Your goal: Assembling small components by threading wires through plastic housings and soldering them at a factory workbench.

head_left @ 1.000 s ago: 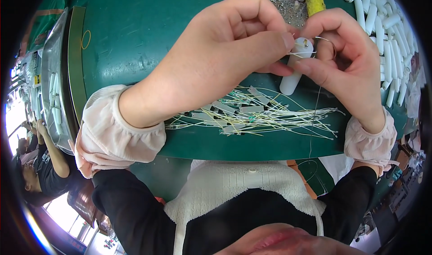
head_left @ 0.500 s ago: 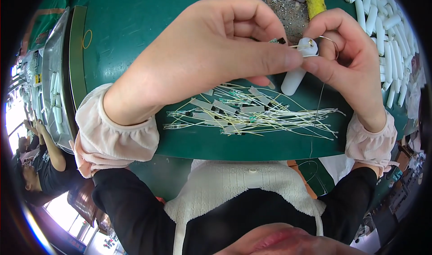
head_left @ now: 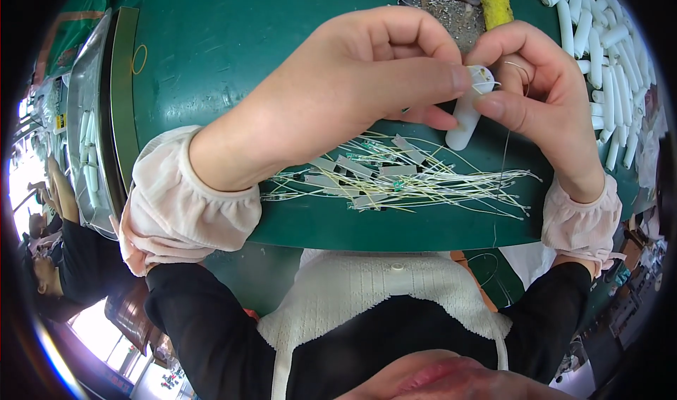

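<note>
Between my hands is a white tube (head_left: 462,123), slightly tilted, with short pale wires (head_left: 484,84) lying across its upper end. My right hand (head_left: 532,97) grips the tube near that end, thumb in front. A thin solder-like wire (head_left: 505,153) loops through its fingers and hangs down. My left hand (head_left: 381,72) is closed in a pinch right beside the tube's top, and whatever lies between its thumb and fingers is hidden. One of its lower fingers reaches the tube's side. Below my hands lies a bundle of thin white and yellow wires (head_left: 451,186) with small grey-and-green parts.
Many white tubes (head_left: 612,68) are heaped at the right. Beyond my hands sit a speckled metal tray (head_left: 451,29) and a yellow sponge (head_left: 496,6). A rubber band (head_left: 139,59) lies on the green table (head_left: 211,40). Another person (head_left: 77,252) sits at the left.
My left hand has moved slightly down and right, closer against the tube's top. The small board that showed between its fingers is out of sight there. My right hand has barely moved.
</note>
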`<state>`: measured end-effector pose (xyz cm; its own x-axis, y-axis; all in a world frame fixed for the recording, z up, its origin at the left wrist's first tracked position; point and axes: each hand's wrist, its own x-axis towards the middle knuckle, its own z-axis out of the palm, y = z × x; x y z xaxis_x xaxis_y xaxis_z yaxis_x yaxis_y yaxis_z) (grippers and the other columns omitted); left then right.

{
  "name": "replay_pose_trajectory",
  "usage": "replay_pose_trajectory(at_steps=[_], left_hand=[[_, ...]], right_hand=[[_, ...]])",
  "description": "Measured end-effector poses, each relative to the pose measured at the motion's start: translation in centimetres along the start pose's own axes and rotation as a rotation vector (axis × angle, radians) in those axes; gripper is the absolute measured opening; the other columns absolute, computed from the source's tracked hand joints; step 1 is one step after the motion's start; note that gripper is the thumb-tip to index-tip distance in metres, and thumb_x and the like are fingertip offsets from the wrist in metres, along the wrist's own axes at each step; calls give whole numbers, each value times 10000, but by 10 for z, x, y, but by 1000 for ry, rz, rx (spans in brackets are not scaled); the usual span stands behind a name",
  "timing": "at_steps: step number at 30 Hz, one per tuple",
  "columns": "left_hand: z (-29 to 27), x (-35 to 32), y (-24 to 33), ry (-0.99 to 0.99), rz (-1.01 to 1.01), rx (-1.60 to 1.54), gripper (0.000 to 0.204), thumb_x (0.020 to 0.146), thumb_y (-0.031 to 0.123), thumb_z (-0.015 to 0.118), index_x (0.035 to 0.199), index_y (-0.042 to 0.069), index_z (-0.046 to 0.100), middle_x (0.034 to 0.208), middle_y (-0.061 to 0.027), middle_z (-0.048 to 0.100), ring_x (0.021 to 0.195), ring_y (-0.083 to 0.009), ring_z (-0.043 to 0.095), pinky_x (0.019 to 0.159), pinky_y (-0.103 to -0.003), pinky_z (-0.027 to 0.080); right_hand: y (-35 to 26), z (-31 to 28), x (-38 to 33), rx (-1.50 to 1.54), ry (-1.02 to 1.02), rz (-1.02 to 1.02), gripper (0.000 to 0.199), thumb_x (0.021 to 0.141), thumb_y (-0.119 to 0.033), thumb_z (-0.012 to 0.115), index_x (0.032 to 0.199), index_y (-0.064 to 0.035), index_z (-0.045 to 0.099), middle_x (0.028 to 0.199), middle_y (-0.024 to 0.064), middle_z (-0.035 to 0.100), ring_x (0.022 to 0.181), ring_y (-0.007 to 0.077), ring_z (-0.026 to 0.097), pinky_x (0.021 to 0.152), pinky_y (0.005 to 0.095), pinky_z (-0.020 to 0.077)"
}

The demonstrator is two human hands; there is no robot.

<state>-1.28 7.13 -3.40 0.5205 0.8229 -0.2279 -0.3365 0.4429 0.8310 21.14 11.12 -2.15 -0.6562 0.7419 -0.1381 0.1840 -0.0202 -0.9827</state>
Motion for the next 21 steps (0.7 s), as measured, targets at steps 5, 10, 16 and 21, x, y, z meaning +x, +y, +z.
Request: replay_pose_trajectory(at_steps=[5,10,16,21], left_hand=[[1,-2,8,59,43,143,63,864,60,618,904,18,593,921,-55,611,815,-109,597,746,-260,513],[10,-12,16,164,260,585,127,744,26,703,853,19,639,818,-56,587,736,-146,573,635,-254,453],[12,-23,27,168,629,1219,254,625,-29,750,861,9,666,835,-72,517,723,-172,516,592,-266,391],[13,-22,21,196,700,1305,250,637,-47,747,867,5,664,852,-78,521,728,-166,512,609,-258,395]], right_hand=[[-7,4,1,-134,41,18,300,781,-55,723,1029,-36,556,621,-96,365,571,-13,306,540,149,235],[-11,11,-1,-100,59,-2,299,768,-10,723,1012,-29,550,625,-90,389,560,-15,307,528,148,232],[-16,10,0,-153,18,-43,335,736,41,734,1007,-20,546,642,-78,432,538,-19,321,488,152,221],[-16,13,-2,-146,12,-72,342,730,43,741,1005,-20,547,639,-76,442,529,-24,327,471,154,216]])
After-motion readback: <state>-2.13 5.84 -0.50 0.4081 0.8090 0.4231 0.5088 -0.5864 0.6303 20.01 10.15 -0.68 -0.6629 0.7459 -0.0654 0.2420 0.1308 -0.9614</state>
